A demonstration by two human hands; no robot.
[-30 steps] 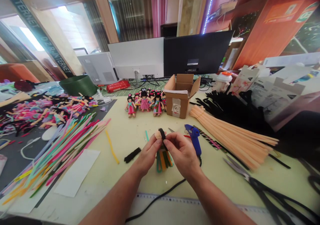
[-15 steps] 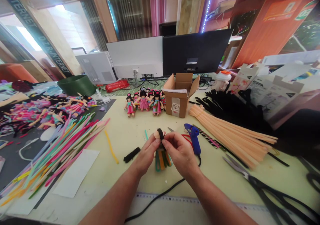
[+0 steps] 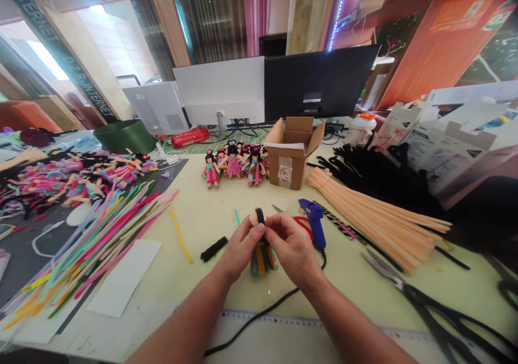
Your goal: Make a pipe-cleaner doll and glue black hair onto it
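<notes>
The person's two hands meet above the middle of the worktop [image 3: 202, 294], both gripping a small doll [image 3: 263, 261] with a green-and-yellow skirt hanging below the fingers. The left hand [image 3: 242, 245] pinches its pale head, thumb over a black fuzzy strip [image 3: 259, 214]; the right hand [image 3: 289, 242] closes on the other side, though its fingertips appear to hide the exact hold. A loose black piece [image 3: 213, 249] lies near the left wrist, a blue glue gun [image 3: 314, 224] just beyond the right hand, and finished-looking dolls [image 3: 233, 164] stand beside a cardboard box [image 3: 285, 164].
</notes>
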